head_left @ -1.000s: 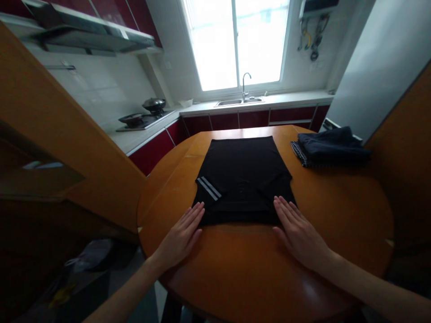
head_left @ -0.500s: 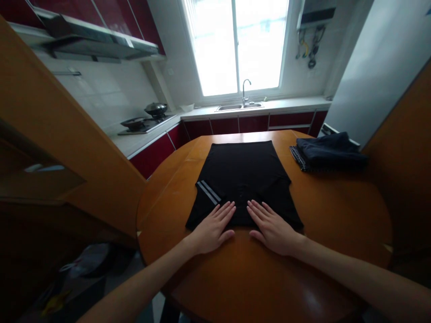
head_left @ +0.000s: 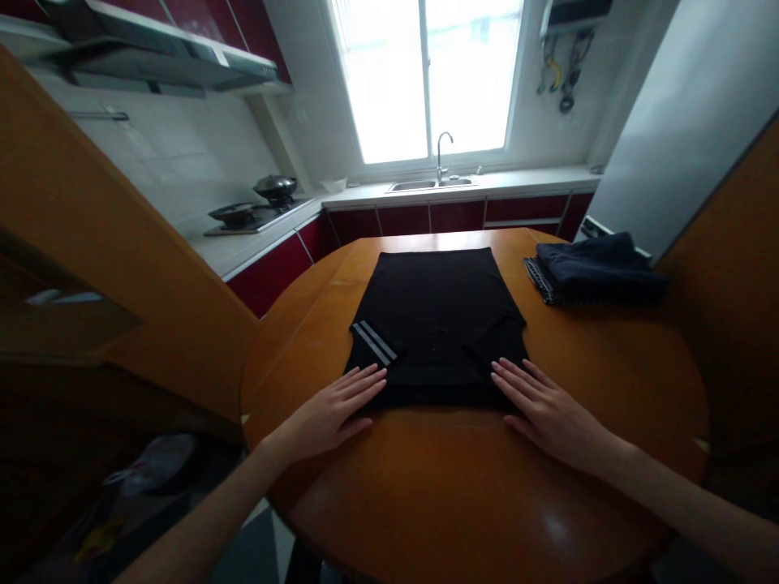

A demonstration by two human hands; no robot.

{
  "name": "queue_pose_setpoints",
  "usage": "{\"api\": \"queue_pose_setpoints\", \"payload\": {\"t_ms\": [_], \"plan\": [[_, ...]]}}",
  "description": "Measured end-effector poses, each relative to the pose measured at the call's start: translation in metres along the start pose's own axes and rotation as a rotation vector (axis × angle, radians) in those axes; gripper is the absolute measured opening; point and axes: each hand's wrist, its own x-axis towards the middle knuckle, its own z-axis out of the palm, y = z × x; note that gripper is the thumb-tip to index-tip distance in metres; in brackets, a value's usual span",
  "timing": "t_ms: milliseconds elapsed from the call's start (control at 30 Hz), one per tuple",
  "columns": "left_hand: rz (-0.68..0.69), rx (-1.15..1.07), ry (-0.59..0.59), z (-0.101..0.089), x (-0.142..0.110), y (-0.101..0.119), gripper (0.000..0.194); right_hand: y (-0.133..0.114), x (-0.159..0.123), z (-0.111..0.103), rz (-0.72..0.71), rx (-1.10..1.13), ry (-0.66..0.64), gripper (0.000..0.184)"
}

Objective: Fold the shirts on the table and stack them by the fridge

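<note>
A black shirt (head_left: 438,300) lies spread flat on the wooden table (head_left: 438,487), its sleeves folded inward. Two grey stripes cross the sleeve on its left side. My left hand (head_left: 334,410) rests flat on the shirt's near left corner, fingers stretched out. At the near right corner, my right hand (head_left: 544,414) lies with its fingers extended over the cloth. Neither hand grips anything. The palms cover parts of both near corners.
A stack of folded dark clothes (head_left: 600,272) sits at the table's far right. Beyond the table are a counter with a sink (head_left: 432,185), a stove with a pan (head_left: 234,215) and a lidded pot (head_left: 276,188). A fridge (head_left: 675,122) stands at the right.
Both hands have slid apart along the shirt's near edge, from near its middle out to the corners, the left hand leftward and the right hand rightward. The view has tilted slightly down.
</note>
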Motion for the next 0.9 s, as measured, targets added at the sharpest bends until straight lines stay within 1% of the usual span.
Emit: {"api": "queue_pose_setpoints", "payload": {"t_ms": [133,300,467,567,700,800,900], "plan": [[0.038,0.008,0.024,-0.001,-0.029,-0.016,0.054,0.021,-0.023,-0.007,-0.052,-0.012,-0.008,0.058],[0.067,0.028,0.08,0.003,-0.043,-0.025,0.043,0.036,-0.035,-0.012,-0.139,-0.025,0.009,0.049],[0.065,0.079,0.088,0.005,-0.046,-0.029,0.042,0.045,-0.041,-0.015,-0.182,-0.063,-0.042,0.047],[0.085,0.073,0.107,0.005,-0.045,-0.03,0.043,0.046,-0.043,-0.015,-0.191,-0.081,-0.029,0.051],[0.069,0.085,0.105,0.005,-0.041,-0.028,0.043,0.044,-0.044,-0.015,-0.202,-0.069,0.003,0.058],[0.052,0.112,0.101,0.008,-0.039,-0.027,0.046,0.045,-0.042,-0.014,-0.219,-0.052,0.011,0.059],[0.053,0.125,0.133,0.012,-0.035,-0.027,0.048,0.046,-0.038,-0.011,-0.25,-0.043,0.014,0.057]]}}
